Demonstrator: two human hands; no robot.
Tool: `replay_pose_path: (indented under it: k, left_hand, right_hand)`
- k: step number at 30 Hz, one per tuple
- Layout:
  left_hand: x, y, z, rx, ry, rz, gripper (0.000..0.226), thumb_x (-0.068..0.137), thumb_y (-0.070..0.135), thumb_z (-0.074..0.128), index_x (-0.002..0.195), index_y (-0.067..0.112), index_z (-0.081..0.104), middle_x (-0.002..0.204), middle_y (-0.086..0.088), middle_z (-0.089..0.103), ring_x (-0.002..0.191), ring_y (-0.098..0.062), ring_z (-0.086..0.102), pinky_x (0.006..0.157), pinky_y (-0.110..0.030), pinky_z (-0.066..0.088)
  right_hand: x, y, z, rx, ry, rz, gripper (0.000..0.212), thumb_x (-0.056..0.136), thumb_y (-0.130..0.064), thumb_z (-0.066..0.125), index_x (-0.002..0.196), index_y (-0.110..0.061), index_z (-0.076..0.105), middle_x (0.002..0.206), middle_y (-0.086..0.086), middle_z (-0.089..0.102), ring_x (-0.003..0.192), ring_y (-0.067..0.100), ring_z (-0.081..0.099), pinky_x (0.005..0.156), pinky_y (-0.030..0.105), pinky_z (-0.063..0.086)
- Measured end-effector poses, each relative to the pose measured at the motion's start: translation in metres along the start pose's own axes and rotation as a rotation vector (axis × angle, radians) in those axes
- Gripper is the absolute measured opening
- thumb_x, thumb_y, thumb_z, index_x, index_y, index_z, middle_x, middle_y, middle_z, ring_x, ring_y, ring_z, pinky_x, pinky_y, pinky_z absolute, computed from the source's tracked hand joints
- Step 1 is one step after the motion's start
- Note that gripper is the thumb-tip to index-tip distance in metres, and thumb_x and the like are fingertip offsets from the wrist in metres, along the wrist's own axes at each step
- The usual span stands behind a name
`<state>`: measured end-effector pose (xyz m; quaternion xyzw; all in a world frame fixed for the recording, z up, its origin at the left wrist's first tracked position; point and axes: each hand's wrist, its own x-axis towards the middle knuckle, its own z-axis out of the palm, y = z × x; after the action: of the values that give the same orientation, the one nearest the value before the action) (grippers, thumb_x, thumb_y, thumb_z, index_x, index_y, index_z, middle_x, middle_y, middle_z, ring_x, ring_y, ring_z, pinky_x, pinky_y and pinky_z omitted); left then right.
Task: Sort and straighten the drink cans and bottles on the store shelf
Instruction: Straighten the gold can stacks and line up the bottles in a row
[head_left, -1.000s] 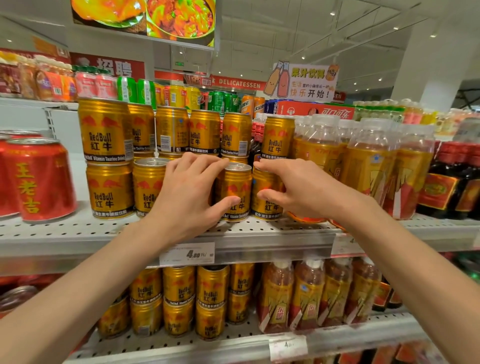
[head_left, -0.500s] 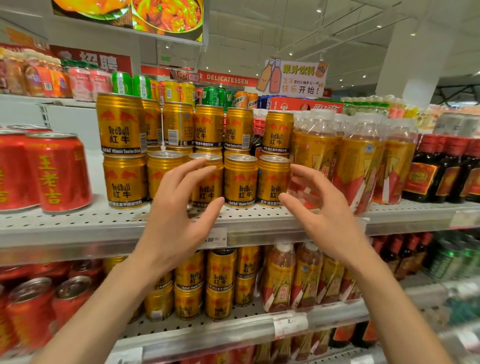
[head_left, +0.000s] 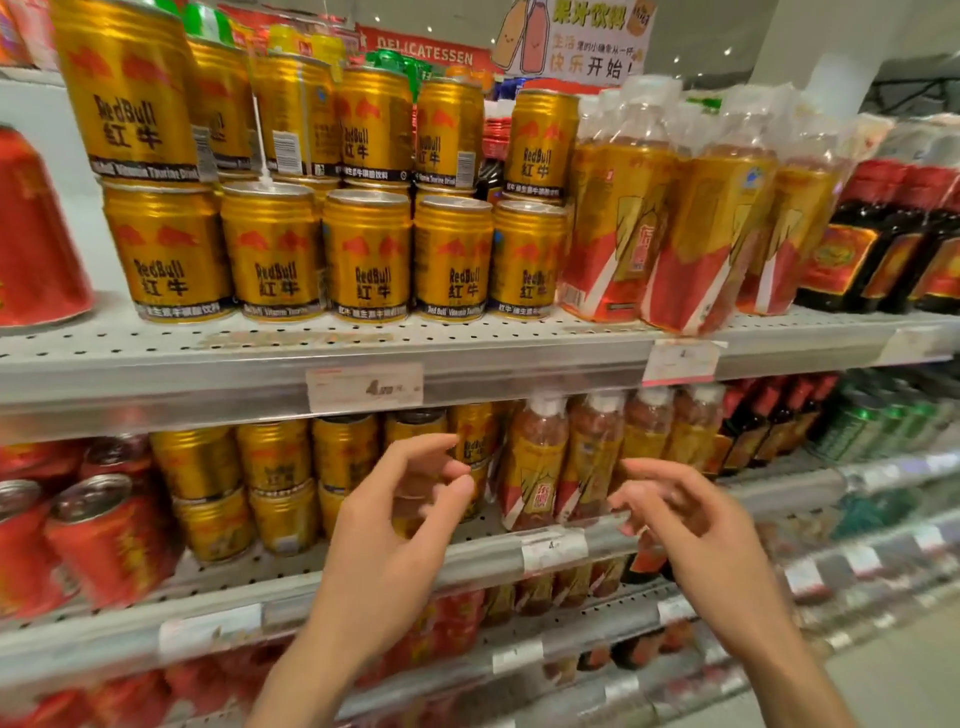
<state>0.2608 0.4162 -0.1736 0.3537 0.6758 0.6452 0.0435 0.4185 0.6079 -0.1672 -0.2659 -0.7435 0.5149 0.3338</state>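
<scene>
Gold Red Bull cans (head_left: 366, 257) stand in a front row on the upper shelf (head_left: 218, 358), with more gold cans stacked on top of them. To their right stand plastic bottles with gold and red labels (head_left: 618, 228). My left hand (head_left: 395, 530) hovers in front of the lower shelf's gold cans (head_left: 275, 457), fingers loosely curled, holding nothing. My right hand (head_left: 696, 535) hovers beside it in front of the lower bottles (head_left: 535, 462), fingers relaxed, also holding nothing. Neither hand touches a can or bottle.
Red cans (head_left: 36, 234) stand at the left on the upper shelf and red cans (head_left: 104, 535) on the lower one. Dark bottles with red caps (head_left: 883, 234) fill the right. Price tags (head_left: 363, 387) hang on the shelf edges. Green cans (head_left: 872, 421) sit at lower right.
Both hands have let go of the upper-shelf gold cans and dropped down in front of the lower shelf. The view has moved closer and lower.
</scene>
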Motion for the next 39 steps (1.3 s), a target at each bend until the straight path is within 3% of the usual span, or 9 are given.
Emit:
replay_pose_path:
  k: [8,16,19,22,26,33,35,37,39]
  left_hand:
    - [0.01,0.014,0.091,0.056,0.074,-0.025,0.023,0.091,0.024,0.067,0.112,0.036,0.066,0.1,0.013,0.073,0.098,-0.009,0.069,0.084,-0.027,0.056]
    - [0.032,0.051,0.168,0.049,0.236,0.01,0.024,0.086,0.032,0.068,0.11,0.036,0.068,0.099,0.007,0.075,0.096,-0.014,0.07,0.091,-0.044,0.056]
    - [0.039,0.063,0.176,0.086,0.259,0.031,0.022,0.089,0.028,0.069,0.109,0.035,0.068,0.097,0.008,0.074,0.094,-0.013,0.07,0.09,-0.042,0.056]
    - [0.049,0.075,0.175,0.142,0.278,0.086,0.024,0.09,0.024,0.07,0.11,0.037,0.067,0.097,0.012,0.073,0.094,-0.009,0.069,0.087,-0.032,0.056]
    - [0.069,0.097,0.164,0.228,0.271,0.205,0.026,0.089,0.03,0.068,0.113,0.039,0.064,0.101,0.021,0.07,0.097,-0.002,0.066,0.077,-0.012,0.052]
    - [0.12,0.13,0.13,0.509,0.289,0.499,0.038,0.09,0.032,0.068,0.126,0.025,0.059,0.111,0.01,0.064,0.094,-0.006,0.063,0.073,-0.013,0.052]
    - [0.139,0.141,0.119,0.621,0.289,0.549,0.047,0.089,0.035,0.069,0.132,0.024,0.055,0.121,0.007,0.057,0.101,-0.005,0.059,0.079,-0.014,0.051]
    - [0.159,0.152,0.113,0.742,0.267,0.561,0.06,0.087,0.04,0.069,0.14,0.024,0.047,0.132,0.001,0.05,0.112,-0.011,0.054,0.092,-0.024,0.049]
    - [0.179,0.161,0.109,0.826,0.209,0.545,0.072,0.085,0.045,0.069,0.148,0.028,0.037,0.142,-0.003,0.042,0.122,-0.015,0.049,0.099,-0.028,0.043]
  right_hand:
    - [0.039,0.027,-0.078,0.063,-0.057,-0.011,0.017,0.095,-0.02,0.064,0.111,-0.021,0.069,0.087,0.003,0.077,0.078,0.02,0.071,0.073,0.029,0.058]
    - [0.098,0.028,-0.169,0.048,-0.105,-0.111,0.016,0.092,-0.023,0.067,0.107,-0.027,0.071,0.088,-0.004,0.077,0.08,0.011,0.072,0.076,0.02,0.058]
    - [0.114,0.022,-0.18,0.045,-0.114,-0.164,0.016,0.091,-0.025,0.069,0.106,-0.03,0.072,0.09,-0.004,0.077,0.083,0.011,0.073,0.078,0.026,0.059]
    - [0.13,0.012,-0.183,0.005,-0.111,-0.242,0.016,0.091,-0.027,0.069,0.105,-0.034,0.071,0.092,-0.007,0.076,0.086,0.009,0.072,0.082,0.022,0.057]
    - [0.148,-0.012,-0.179,-0.137,-0.096,-0.42,0.018,0.093,-0.028,0.068,0.109,-0.036,0.068,0.096,-0.018,0.072,0.093,0.004,0.069,0.081,0.015,0.053]
    - [0.178,-0.09,-0.157,-0.349,0.028,-0.848,0.029,0.095,-0.032,0.064,0.122,-0.021,0.063,0.102,-0.009,0.066,0.088,0.009,0.064,0.077,0.023,0.053]
    - [0.191,-0.113,-0.148,-0.431,0.101,-0.994,0.037,0.096,-0.036,0.063,0.126,-0.016,0.06,0.111,-0.004,0.062,0.099,0.012,0.06,0.087,0.031,0.052]
    - [0.204,-0.134,-0.139,-0.544,0.136,-1.113,0.049,0.095,-0.043,0.06,0.134,-0.012,0.055,0.124,0.002,0.06,0.115,0.016,0.055,0.1,0.036,0.046]
    - [0.213,-0.152,-0.131,-0.661,0.11,-1.135,0.061,0.095,-0.051,0.055,0.143,-0.013,0.048,0.136,0.004,0.056,0.126,0.018,0.049,0.109,0.038,0.039]
